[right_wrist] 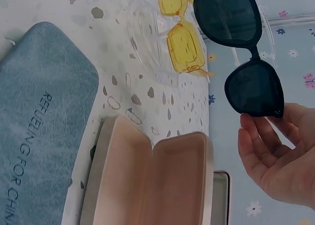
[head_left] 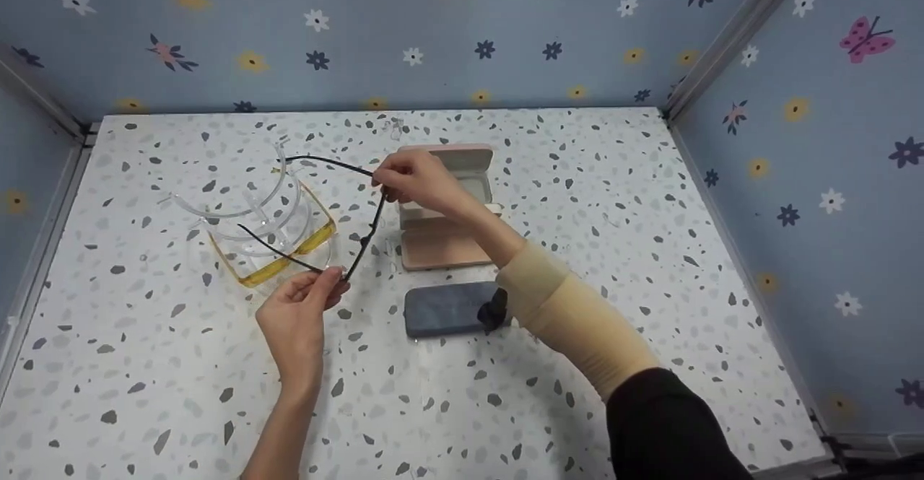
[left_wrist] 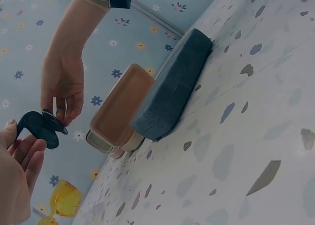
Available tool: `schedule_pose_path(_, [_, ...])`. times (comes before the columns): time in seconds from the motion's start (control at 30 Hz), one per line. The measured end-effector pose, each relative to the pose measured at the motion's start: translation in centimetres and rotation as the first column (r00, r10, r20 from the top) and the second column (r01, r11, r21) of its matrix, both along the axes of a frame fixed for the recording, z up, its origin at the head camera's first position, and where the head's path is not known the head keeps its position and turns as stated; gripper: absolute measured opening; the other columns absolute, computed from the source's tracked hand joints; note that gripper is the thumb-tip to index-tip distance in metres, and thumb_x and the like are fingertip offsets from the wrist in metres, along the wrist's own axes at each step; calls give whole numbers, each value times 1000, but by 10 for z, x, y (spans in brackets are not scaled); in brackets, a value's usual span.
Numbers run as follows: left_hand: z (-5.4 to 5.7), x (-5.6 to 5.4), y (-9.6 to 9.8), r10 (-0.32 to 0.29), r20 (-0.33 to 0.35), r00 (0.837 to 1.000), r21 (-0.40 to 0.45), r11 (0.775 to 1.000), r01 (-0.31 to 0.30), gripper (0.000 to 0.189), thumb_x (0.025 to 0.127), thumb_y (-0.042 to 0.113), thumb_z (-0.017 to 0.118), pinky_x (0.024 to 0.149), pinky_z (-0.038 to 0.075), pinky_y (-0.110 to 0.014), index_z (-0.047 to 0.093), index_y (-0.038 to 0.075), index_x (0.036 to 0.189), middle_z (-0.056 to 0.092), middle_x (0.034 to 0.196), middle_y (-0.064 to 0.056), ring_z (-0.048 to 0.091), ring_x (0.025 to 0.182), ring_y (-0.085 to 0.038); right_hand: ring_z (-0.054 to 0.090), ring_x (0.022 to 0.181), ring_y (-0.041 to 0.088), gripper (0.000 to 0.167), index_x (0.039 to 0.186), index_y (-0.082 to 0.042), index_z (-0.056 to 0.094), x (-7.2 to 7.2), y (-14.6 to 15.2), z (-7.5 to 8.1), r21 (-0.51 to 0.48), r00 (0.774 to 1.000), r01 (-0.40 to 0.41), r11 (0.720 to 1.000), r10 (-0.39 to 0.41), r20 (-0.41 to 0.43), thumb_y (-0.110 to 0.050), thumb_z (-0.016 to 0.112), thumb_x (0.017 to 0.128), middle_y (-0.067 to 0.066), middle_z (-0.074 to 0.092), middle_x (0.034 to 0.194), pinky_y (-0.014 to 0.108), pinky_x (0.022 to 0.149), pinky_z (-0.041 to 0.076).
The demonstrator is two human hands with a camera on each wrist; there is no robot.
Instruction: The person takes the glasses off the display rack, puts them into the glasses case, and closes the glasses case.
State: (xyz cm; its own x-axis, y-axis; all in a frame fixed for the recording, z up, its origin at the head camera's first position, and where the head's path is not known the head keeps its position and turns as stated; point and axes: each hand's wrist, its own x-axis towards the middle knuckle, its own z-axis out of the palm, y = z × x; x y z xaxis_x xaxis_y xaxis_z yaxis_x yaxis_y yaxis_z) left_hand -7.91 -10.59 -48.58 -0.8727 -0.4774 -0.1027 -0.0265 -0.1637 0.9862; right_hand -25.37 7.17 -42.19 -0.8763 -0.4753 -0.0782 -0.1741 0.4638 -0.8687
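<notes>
Both hands hold a pair of black sunglasses [head_left: 368, 238] above the table, with its temples spread and pointing away to the left. My left hand [head_left: 299, 317] pinches the near corner of the frame, thumb against fingers. At the far corner, my right hand [head_left: 422, 184] grips the frame beside the hinge. Two dark lenses [right_wrist: 253, 87] face the right wrist view. Behind the sunglasses, yellow-tinted glasses [head_left: 317, 237] sit at a clear curved plastic stand [head_left: 227, 214]; how they rest on it is hard to tell.
An open eyeglass case with pink lining [right_wrist: 179, 180] stands right of the stand, partly under my right forearm. Behind it shows another open case with grey lining [head_left: 473, 184]. Nearer lies a closed blue-grey case [head_left: 444, 310] with printed lettering. Flower-patterned walls [head_left: 375, 25] border the table.
</notes>
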Motion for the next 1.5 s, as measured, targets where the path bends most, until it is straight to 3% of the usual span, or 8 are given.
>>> schedule_pose_path(0.33, [-2, 0, 19, -51, 40, 998, -53, 997, 54, 29, 87, 25, 85, 68, 62, -25, 74, -2, 88, 79, 73, 2, 78, 72, -15, 71, 83, 21, 23, 102, -6, 77, 1, 24, 2, 3, 1000, -10, 1000, 10, 5, -21, 59, 105, 16, 74, 94, 29, 75, 62])
schedule_pose_path(0.63, [0, -5, 28, -91, 52, 995, -19, 996, 92, 25, 88, 21, 84, 72, 63, -25, 74, -2, 88, 79, 75, 0, 78, 74, -14, 72, 85, 23, 24, 105, -7, 78, 6, 47, 2, -16, 1000, 19, 1000, -19, -4, -23, 60, 105, 16, 75, 95, 29, 77, 61])
schedule_pose_path(0.93, [4, -10, 32, -132, 87, 987, -61, 989, 138, 29, 89, 26, 83, 75, 63, -25, 75, -1, 94, 79, 76, 8, 78, 77, -10, 72, 89, 33, 24, 104, -3, 75, 14, 67, 3, -74, 998, 65, 995, -65, 0, -22, 60, 106, 12, 74, 94, 38, 81, 62])
schedule_pose_path(1.1, [4, -14, 34, -131, 86, 988, -73, 988, 137, 26, 90, 23, 82, 75, 63, -25, 76, -1, 95, 78, 75, 12, 78, 77, -9, 71, 90, 34, 25, 108, -2, 74, 22, 80, 1, -76, 996, 86, 993, -88, -16, -22, 59, 106, 10, 73, 94, 32, 81, 61])
schedule_pose_path(1.23, [4, -16, 35, -137, 92, 986, -92, 985, 145, 27, 91, 26, 81, 76, 63, -25, 77, 0, 97, 79, 81, 7, 78, 79, -9, 69, 89, 39, 23, 108, -1, 74, 28, 89, 0, -83, 994, 97, 992, -101, -46, -20, 61, 105, 12, 72, 93, 30, 79, 59])
schedule_pose_path(1.43, [4, -22, 36, -143, 88, 986, -95, 984, 151, 27, 92, 26, 80, 78, 63, -25, 78, 1, 100, 80, 87, -2, 78, 81, -9, 70, 89, 27, 23, 110, -1, 74, 39, 99, -2, -109, 989, 126, 986, -134, -65, -20, 62, 104, 18, 74, 99, 38, 82, 60])
schedule_pose_path(1.5, [4, -24, 37, -146, 82, 986, -105, 982, 154, 25, 93, 25, 79, 78, 63, -25, 78, 1, 101, 81, 90, -5, 77, 81, -8, 70, 91, 29, 23, 110, -2, 74, 44, 102, -3, -118, 984, 151, 981, -160, -72, -21, 62, 104, 18, 73, 99, 39, 81, 60])
